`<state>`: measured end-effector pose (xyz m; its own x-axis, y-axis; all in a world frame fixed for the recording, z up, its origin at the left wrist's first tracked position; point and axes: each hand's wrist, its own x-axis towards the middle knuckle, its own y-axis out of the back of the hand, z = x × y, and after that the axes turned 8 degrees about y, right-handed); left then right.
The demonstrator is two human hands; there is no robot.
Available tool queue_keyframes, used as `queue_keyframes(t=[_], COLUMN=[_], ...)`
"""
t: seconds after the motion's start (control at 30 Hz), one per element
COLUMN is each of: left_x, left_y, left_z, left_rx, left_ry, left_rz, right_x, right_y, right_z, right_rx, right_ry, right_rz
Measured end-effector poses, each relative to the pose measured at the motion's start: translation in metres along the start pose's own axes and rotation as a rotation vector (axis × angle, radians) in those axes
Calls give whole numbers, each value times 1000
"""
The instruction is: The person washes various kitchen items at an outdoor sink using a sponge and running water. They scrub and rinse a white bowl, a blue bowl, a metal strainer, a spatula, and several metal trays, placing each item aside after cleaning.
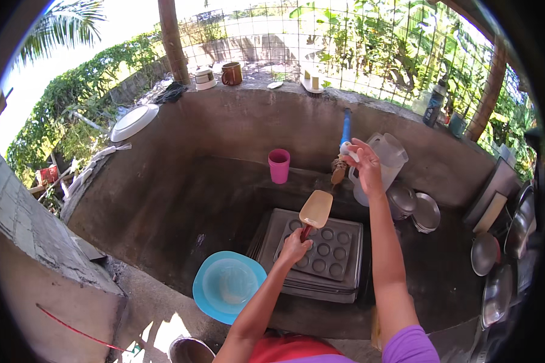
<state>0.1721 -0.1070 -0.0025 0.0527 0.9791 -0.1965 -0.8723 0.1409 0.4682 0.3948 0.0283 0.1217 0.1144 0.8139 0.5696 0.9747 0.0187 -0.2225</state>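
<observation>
My left hand (pixel 295 247) is closed round the handle of a cream scoop (pixel 316 209), holding it up beneath the tap. The fingers of my right hand (pixel 366 164) are at the white handle of the tap (pixel 346 149), which sits on a blue pipe (pixel 346 126). A brown wrapping (pixel 338 172) hangs from the spout, just above the scoop. Under my left hand a muffin tin (pixel 324 249) rests on a stack of dark baking trays (pixel 321 294). Whether water is running is hard to make out.
A light blue basin (pixel 207 284) stands left of the trays. A pink cup (pixel 279 167) is on the ledge behind. Clear plastic pitchers (pixel 390 152) and metal pots (pixel 401 201) stand right of the tap. Several metal pans (pixel 485 254) line the right side. A brush (pixel 312 82) lies on the wall.
</observation>
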Motion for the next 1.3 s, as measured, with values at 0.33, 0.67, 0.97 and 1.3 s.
queue_keyframes(t=[0.33,0.67,0.97,1.3], left_x=[40,63,77,107], left_y=[-21,-44,-70,-82], left_z=[4,15,-7,-40], left_rx=[16,-50,-29,-567], left_ry=[32,-56,-219,29], left_rz=[-3,43,141,-274], right_x=[-93,-44,-55,-61], right_y=[-53,-34,-25,-1], right_z=[84,84,97,89], right_rx=[-1571,-1606,-1404,-1526], right_ry=[118,-130,68,108], right_rz=[-537,-475,-205,-483])
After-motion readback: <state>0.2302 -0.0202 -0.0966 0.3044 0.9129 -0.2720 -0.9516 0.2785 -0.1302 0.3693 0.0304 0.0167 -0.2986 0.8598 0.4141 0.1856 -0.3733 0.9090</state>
